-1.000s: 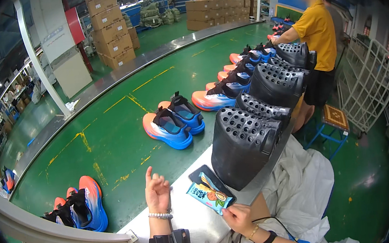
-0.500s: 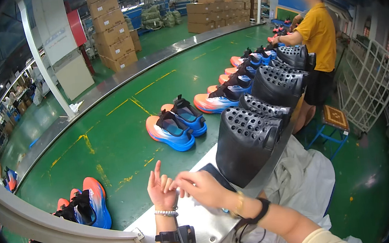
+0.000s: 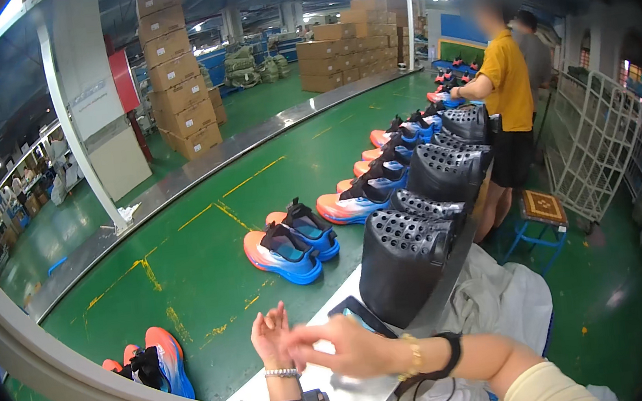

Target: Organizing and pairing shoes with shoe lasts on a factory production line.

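My left hand [image 3: 272, 337] is raised over the near edge of the table, its fingers loosely bent upward and apart, with no object seen in it. In front of it, my right hand [image 3: 342, 347] overlaps the left palm and wrist; its fingertips are smeared by motion, so whether they grip anything is unclear. Just beyond both hands, a pair of orange, white and blue sneakers [image 3: 284, 262] stands on the green table [image 3: 188, 287]. A dark phone-like slab [image 3: 359, 313] lies beside my right hand, next to a black perforated clog-like form [image 3: 404, 270].
More black forms [image 3: 449, 174] and sneakers [image 3: 357, 200] line the table's right side. Other sneakers [image 3: 163, 361] stand at lower left, behind a curved pale frame bar [image 3: 79, 371]. A person in yellow [image 3: 510, 84] works farther along. A stool [image 3: 541, 211] and wire rack [image 3: 596, 145] are at right.
My right hand has moved off the left fingers toward the left palm and wrist. The left fingers, earlier with the index stretched up, are now more bent. The view has shifted slightly.
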Motion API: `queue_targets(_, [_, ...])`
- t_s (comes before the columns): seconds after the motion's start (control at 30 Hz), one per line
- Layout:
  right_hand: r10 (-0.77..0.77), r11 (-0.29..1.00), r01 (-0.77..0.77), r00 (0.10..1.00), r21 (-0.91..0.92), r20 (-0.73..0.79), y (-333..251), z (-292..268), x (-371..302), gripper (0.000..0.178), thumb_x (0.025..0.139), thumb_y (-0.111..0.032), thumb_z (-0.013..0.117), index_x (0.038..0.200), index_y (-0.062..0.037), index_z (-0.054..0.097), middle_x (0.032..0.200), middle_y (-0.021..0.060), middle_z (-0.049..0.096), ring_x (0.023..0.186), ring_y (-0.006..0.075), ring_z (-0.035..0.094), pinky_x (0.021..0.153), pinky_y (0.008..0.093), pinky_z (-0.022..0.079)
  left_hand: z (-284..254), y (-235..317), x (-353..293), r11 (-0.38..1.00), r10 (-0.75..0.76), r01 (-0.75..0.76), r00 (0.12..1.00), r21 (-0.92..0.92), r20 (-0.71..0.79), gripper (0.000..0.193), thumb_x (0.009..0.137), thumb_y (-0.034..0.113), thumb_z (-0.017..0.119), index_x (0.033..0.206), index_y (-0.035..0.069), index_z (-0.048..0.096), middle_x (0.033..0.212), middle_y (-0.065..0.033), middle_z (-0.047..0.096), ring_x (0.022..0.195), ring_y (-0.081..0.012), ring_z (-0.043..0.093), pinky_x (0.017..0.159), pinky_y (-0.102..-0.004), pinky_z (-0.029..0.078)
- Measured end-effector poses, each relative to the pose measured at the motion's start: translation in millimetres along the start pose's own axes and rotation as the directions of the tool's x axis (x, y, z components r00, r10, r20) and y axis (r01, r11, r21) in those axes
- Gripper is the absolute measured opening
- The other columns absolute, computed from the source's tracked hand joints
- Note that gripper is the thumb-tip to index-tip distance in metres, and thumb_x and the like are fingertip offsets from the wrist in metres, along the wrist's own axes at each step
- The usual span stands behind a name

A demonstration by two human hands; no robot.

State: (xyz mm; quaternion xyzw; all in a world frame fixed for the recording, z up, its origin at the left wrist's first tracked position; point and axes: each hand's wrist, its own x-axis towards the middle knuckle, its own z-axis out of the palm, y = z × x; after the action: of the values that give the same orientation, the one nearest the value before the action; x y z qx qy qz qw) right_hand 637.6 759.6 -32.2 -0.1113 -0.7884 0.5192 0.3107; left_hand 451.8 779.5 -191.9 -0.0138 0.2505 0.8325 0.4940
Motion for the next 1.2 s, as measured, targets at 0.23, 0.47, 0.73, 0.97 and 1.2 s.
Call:
queue_targets(0.23, [-0.329,0.656,-0.087,0.861,-0.750,-0.387,-86,-109,-59,0.031,0.080,-0.022,0.076,0.103,-0.0051,0.064,0.068,0.0063,0.063,0.058,0.0200,0.061,0.054,0.0322,0.048,1,-13,-10,0.863,0.076,-0.182,0.969,0.472,0.234,0.027,0.096,0.018,0.051,0.115,0.000,0.057,0.092,-0.0082,0.059,0.063,-0.0155,0.054,0.089,-0.0393,0.055])
queue_targets(0.47, [0.064,0.154,-0.476,0.879,-0.866,-0.472,-51,-175,-73,0.062,0.087,-0.061,0.055,0.091,0.0012,0.061,0.067,0.0181,0.066,0.064,0.0324,0.068,0.056,0.0415,0.052,105,-53,37,-0.432,0.143,-0.674,0.605,0.599,0.784,0.052,0.081,0.018,0.068,0.127,0.002,0.051,0.147,-0.0252,0.036,0.121,-0.0423,0.051,0.102,-0.0439,0.043])
queue_targets(0.73, [-0.061,0.213,-0.359,0.924,-0.909,-0.379,-41,-187,-79,0.063,0.085,-0.061,0.058,0.075,0.0013,0.061,0.061,0.0162,0.064,0.057,0.0290,0.067,0.053,0.0378,0.052,127,-90,131,-0.746,-0.262,-0.467,0.861,0.475,0.435,0.065,0.086,0.056,0.056,0.129,0.007,0.058,0.131,-0.0193,0.057,0.117,-0.0372,0.058,0.099,-0.0436,0.046])
queue_targets(0.97, [0.007,0.254,-0.328,0.941,-0.910,-0.337,-37,-193,-90,0.070,0.081,-0.067,0.058,0.080,0.0034,0.058,0.062,0.0154,0.063,0.059,0.0289,0.067,0.056,0.0374,0.053,108,-67,87,-0.793,-0.210,-0.451,0.833,0.409,0.513,0.056,0.088,0.052,0.057,0.098,-0.002,0.068,0.103,-0.0227,0.067,0.095,-0.0378,0.067,0.085,-0.0451,0.052])
queue_targets(1.2, [-0.007,0.248,-0.351,0.931,-0.903,-0.364,-36,-196,-87,0.069,0.081,-0.066,0.059,0.081,0.0032,0.059,0.061,0.0155,0.063,0.059,0.0297,0.067,0.055,0.0378,0.053,135,-27,43,-0.637,0.072,-0.350,0.860,0.687,0.505,0.032,0.080,0.030,0.071,0.087,-0.001,0.070,0.083,-0.0195,0.070,0.082,-0.0367,0.067,0.078,-0.0449,0.053])
